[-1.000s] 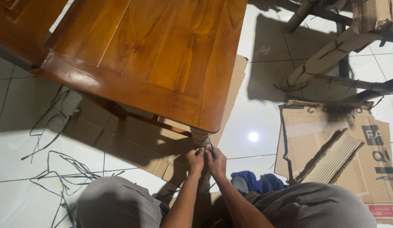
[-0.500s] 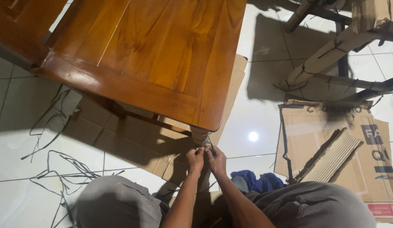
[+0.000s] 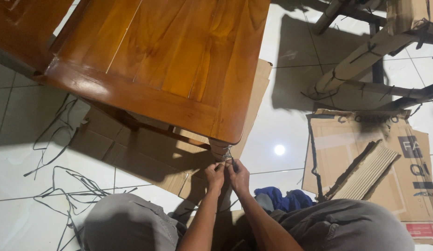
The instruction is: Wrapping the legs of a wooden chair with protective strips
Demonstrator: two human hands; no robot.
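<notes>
Below the wooden table (image 3: 165, 65), its corner leg (image 3: 220, 149) is mostly hidden. Two hands, left hand (image 3: 215, 176) and right hand (image 3: 238, 175), pressed together, pinch one thin strap (image 3: 230, 155), barely discernible.

A blue cloth (image 3: 285, 200) lay on the white floor (image 3: 281, 125). Right of the cloth sat a flat cardboard box (image 3: 407, 186) with a ribbed cardboard piece (image 3: 367, 169) on top. Far left of the cloth, thin black strips (image 3: 67, 183) lay scattered.
</notes>
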